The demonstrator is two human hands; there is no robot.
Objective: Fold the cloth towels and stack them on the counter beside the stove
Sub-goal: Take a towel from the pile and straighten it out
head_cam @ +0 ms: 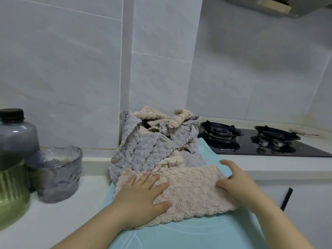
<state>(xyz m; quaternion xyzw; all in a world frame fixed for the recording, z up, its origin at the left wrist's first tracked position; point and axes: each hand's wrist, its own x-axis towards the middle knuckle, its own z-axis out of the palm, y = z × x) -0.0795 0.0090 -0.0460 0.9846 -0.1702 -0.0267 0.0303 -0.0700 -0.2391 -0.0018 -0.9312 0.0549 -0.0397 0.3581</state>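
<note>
Two hands on the beige towel (pixel 190 187) (atop a teal mat (pixel 179 234)): left hand (pixel 142 196) presses flat, grip released; right hand (pixel 240 186) pinches its right edge.

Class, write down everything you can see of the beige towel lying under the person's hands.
The beige towel is fluffy, nubbly cloth with wavy edges, lying roughly flat on the teal mat, its far edge against the towel heap. The left hand presses flat on its left part; the right hand rests at its right edge.
</note>
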